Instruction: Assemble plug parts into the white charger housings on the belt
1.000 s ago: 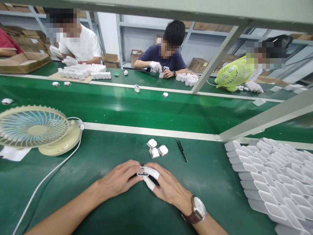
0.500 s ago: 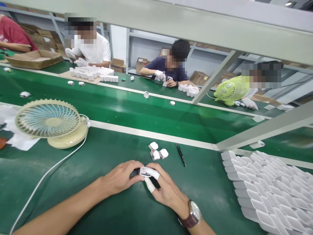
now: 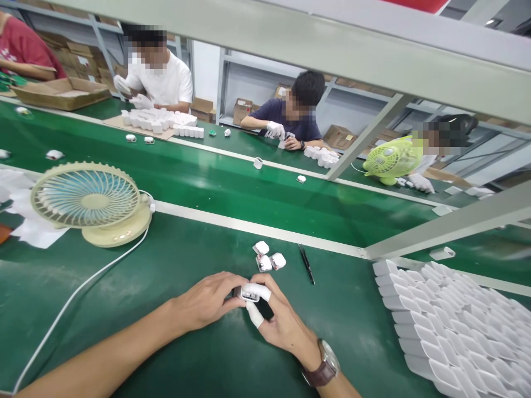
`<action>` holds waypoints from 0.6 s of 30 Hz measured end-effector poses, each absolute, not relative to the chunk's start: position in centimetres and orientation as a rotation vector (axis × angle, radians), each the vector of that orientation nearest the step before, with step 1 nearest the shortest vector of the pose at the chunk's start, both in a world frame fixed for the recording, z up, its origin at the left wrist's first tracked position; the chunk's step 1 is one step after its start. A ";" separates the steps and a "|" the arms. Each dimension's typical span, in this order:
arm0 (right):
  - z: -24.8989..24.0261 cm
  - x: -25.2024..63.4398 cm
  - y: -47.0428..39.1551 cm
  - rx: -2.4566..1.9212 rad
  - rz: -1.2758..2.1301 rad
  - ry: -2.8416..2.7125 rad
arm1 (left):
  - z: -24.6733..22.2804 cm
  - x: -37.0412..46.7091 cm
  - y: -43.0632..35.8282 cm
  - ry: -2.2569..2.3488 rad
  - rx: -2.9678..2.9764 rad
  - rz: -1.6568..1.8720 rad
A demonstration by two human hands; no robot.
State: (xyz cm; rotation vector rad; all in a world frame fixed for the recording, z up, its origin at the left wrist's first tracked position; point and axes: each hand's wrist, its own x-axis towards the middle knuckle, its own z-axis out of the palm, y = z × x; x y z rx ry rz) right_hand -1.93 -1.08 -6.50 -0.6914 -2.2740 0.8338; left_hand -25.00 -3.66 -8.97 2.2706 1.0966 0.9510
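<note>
My left hand (image 3: 207,301) grips the left side of a small white housing (image 3: 250,297) between thumb and fingers. Its open end faces me and shows dark and metallic parts inside. On the other side, my right hand (image 3: 282,318), with white covers on thumb and forefinger and a watch on the wrist, pinches the same housing. Just beyond my hands lie three small white-topped parts (image 3: 264,262) on the green table (image 3: 186,249). Black tweezers (image 3: 306,264) rest to their right.
Many white housings (image 3: 456,326) stand in rows at the right. A beige fan (image 3: 93,202) with a white cable is at the left. Beyond a metal strip, a green belt (image 3: 199,179) carries small parts. Several people work across it.
The small parts on the belt have shifted to the right, and another has appeared at the far left. My hands keep their hold on the housing with hardly any movement.
</note>
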 end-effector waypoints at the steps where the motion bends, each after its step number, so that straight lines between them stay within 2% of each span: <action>1: -6.5 -1.9 -1.0 -0.689 0.836 -2.256 | -8.9 -25.0 -3.6 1.098 2.260 0.953; 11: -5.8 -1.8 -1.1 -0.791 0.842 -2.284 | -8.6 -25.2 -3.6 1.082 2.283 0.955; 18: -5.7 -1.6 -1.2 -0.748 0.726 -2.333 | -9.1 -25.3 -3.4 1.107 2.298 0.963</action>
